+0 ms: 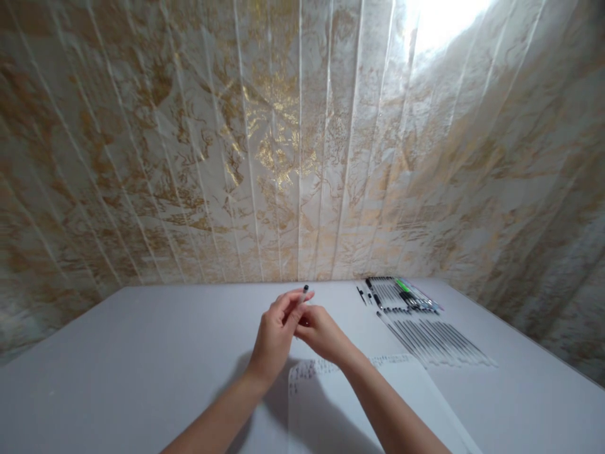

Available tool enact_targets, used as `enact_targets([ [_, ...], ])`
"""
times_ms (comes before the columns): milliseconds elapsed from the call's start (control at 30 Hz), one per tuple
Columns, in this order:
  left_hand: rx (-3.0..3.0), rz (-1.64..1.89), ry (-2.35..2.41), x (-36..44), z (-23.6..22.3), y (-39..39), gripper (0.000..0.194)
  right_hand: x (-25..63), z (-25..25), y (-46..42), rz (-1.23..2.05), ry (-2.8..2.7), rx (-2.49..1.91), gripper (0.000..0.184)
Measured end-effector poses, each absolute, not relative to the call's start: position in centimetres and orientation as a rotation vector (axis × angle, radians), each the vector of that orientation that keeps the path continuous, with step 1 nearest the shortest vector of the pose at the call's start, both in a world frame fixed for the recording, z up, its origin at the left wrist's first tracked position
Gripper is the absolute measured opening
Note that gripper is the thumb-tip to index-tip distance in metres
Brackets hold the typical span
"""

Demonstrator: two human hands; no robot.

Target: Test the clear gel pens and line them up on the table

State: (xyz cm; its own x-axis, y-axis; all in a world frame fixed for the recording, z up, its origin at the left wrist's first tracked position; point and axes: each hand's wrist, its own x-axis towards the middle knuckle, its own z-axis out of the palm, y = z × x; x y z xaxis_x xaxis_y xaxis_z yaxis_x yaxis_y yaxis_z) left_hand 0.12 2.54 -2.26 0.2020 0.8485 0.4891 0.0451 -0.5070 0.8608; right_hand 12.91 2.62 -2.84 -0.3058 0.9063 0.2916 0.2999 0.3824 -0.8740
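Observation:
A slim pen (305, 292) with a clear barrel and a black end stands up between my two hands, above the table. My left hand (275, 329) is closed around it, thumb and fingers pinching the barrel just under the black tip. Pressed close beside it, my right hand (322, 330) has its fingers bent in a pinch at the pen's lower part, which is mostly hidden by the fingers. Below the hands lies a white sheet of paper (326, 410) with rows of handwritten marks along its top, partly covered by my right forearm.
Several clear pen barrels (437, 340) lie side by side at the right. Behind them are a row of black caps (397, 310), more thin pen parts (385, 291) and a packet with bright green (403, 285). A gold-patterned curtain (283, 189) hangs behind the white table (142, 353).

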Motion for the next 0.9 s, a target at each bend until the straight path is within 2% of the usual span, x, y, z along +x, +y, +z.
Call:
enact_targets([
  [100, 1.871, 1.353, 0.905, 0.1, -3.7, 3.3, 0.033, 13.5, -1.7, 3.1, 0.873, -1.722, -1.155, 0.027],
  [300, 2.341, 0.872, 1.027, -0.6, -7.4, 5.5, 0.024, 16.8, 1.9, 2.7, 0.906, -1.585, -1.333, 0.031],
  [400, 2.434, 0.714, 1.040, -0.3, -8.1, 5.3, 0.024, 16.5, 1.3, -0.3, 0.880, -1.603, -1.332, 0.033],
  [533, 2.468, 0.553, 1.153, 0.0, -8.0, 4.6, 0.016, 14.5, -3.0, -4.8, 0.930, -1.572, -1.335, 0.024],
  [667, 2.427, 0.437, 1.239, -0.9, -7.1, 4.5, 0.031, 12.9, -6.8, -6.5, 0.936, -1.474, -1.381, 0.010],
  [800, 2.425, 0.296, 1.156, -2.1, -5.6, 4.1, 0.024, 12.9, -7.2, -5.8, 0.918, -1.499, -1.398, 0.002],
  [900, 2.443, 0.168, 1.134, -2.3, -4.9, 3.6, 0.020, 13.3, -6.8, -5.3, 0.924, -1.497, -1.456, 0.002],
])
